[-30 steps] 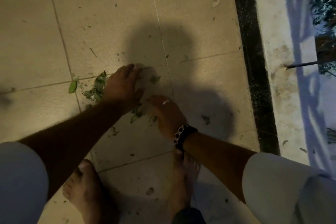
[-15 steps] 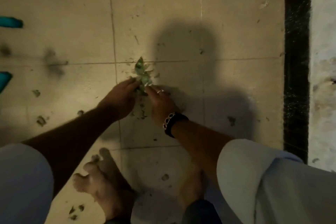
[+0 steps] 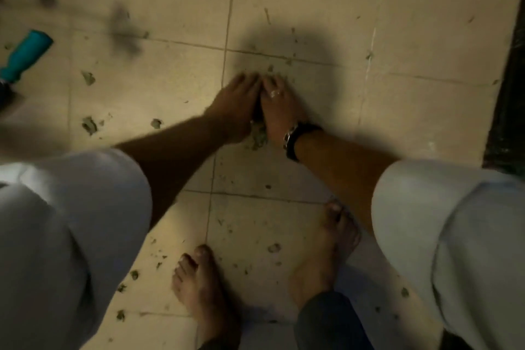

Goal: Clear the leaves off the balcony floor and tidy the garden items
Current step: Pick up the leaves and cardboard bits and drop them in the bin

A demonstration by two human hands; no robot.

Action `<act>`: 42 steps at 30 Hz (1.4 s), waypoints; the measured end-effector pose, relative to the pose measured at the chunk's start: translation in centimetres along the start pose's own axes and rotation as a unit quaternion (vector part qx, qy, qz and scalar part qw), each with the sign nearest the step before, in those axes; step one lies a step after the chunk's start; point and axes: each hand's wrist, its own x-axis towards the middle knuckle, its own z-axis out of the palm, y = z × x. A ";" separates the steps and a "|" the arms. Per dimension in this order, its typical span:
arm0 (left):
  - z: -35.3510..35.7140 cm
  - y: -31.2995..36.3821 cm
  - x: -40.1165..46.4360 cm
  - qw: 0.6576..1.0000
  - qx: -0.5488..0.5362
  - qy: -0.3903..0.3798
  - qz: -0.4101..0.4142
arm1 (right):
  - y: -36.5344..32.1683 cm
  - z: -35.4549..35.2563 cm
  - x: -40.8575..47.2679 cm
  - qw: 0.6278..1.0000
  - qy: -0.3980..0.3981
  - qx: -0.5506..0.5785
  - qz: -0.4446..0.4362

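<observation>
Here the fingers (image 3: 244,81) of the left hand (image 3: 235,108) lie close together, tips down on the floor (image 3: 312,3), and those of the right hand (image 3: 277,106) meet them at the tips, so the two hands form a closed wedge. Between the heels of the palms a clump of leaves (image 3: 258,133) shows, pressed from both sides; the hands are cupped this way, I judge, to pen the scraps into one heap that can be lifted whole instead of picked up piece by piece. Whether the fingers have curled under the heap yet is hidden.

A ring sits on the right hand and a dark watch (image 3: 295,136) on that wrist. Both forearms reach down from pale sleeves, the person bending low over bare feet, which keeps the heap directly under the eyes.

Around the hands the tiles are far from clean: small leaf bits (image 3: 89,125) lie scattered to the left, nearer the feet, and beyond the fingertips (many look torn or trodden flat, so they may resist scooping). At the far left a teal tool handle (image 3: 27,54) lies on the floor, apart from the hands, one of the garden items not yet tidied. A dark border strip (image 3: 508,94) runs along the right edge.
</observation>
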 end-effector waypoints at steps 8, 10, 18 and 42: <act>3.0 -9.6 -14.6 0.971 0.000 0.121 -0.205 | 10.9 1.0 -12.6 0.938 0.226 0.004 0.264; 3.4 -14.3 -15.7 0.929 -0.027 0.062 -0.364 | 15.4 1.3 -15.1 0.864 0.174 0.051 0.469; 4.6 -10.8 -13.0 0.900 -0.105 0.025 -0.423 | 7.9 4.8 -13.1 0.875 0.021 0.125 0.467; 7.2 -1.4 -19.3 0.963 -0.173 0.149 -0.142 | -4.5 3.8 -12.3 0.990 0.079 0.098 0.065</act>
